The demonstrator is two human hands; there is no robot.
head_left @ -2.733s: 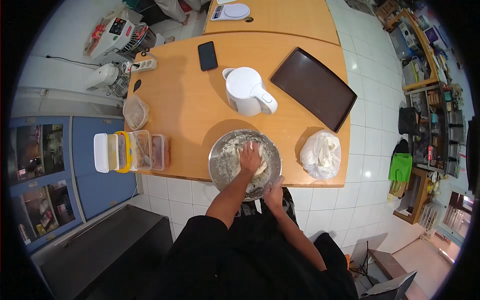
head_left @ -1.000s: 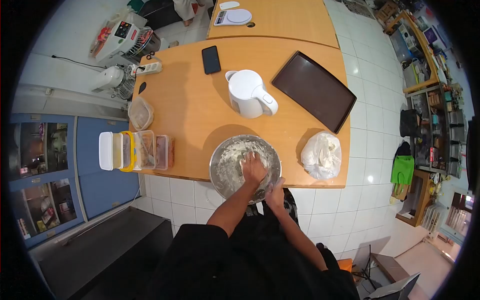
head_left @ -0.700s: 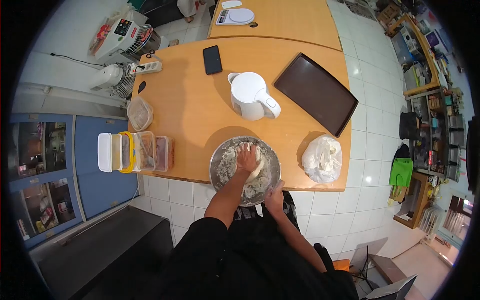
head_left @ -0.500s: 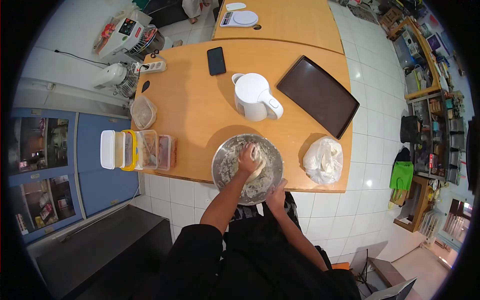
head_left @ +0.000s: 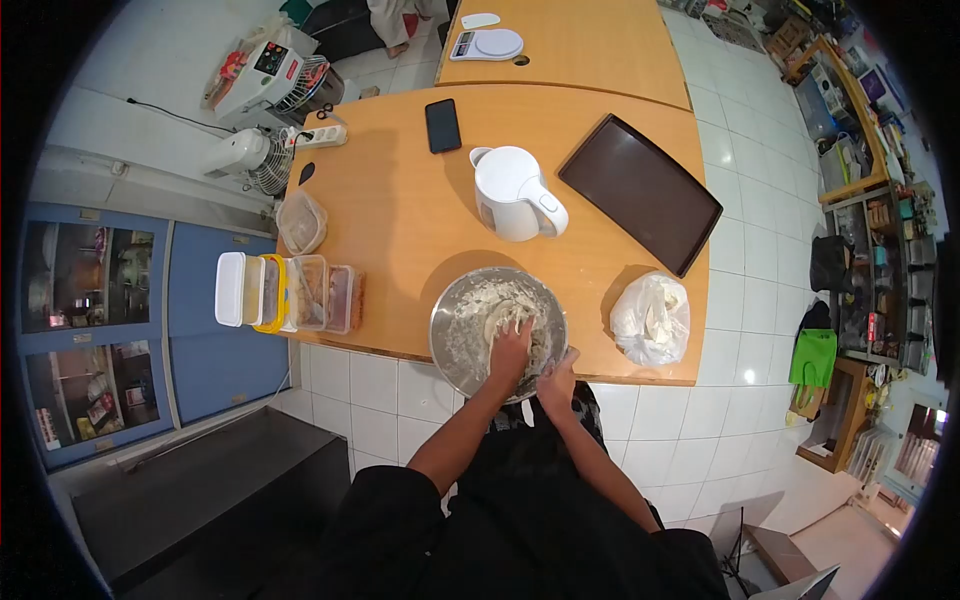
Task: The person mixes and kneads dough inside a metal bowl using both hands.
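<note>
A steel mixing bowl (head_left: 447, 352) sits at the near edge of the wooden table, its inner wall smeared with floury residue. Inside it lies pale, sticky dough (head_left: 497, 318). My left hand (head_left: 512, 350) reaches into the bowl with its fingers curled into the dough, and bits of dough cling to the fingertips. At the bowl's near right side, my right hand (head_left: 557, 386) is closed on the rim, the thumb pointing up along the outside. The fingers behind the rim are partly hidden.
Beyond the bowl stands a white electric kettle (head_left: 510, 190). A dark baking tray (head_left: 640, 195) and a plastic bag of white stuff (head_left: 652, 320) are on the right. Stacked food containers (head_left: 285, 292) line the left edge. Farther back are a phone (head_left: 443, 126) and a kitchen scale (head_left: 487, 44).
My left hand has moved toward me and slightly right within the bowl, pressing the dough from a different side. My right hand still grips the rim. The view has shifted slightly.
</note>
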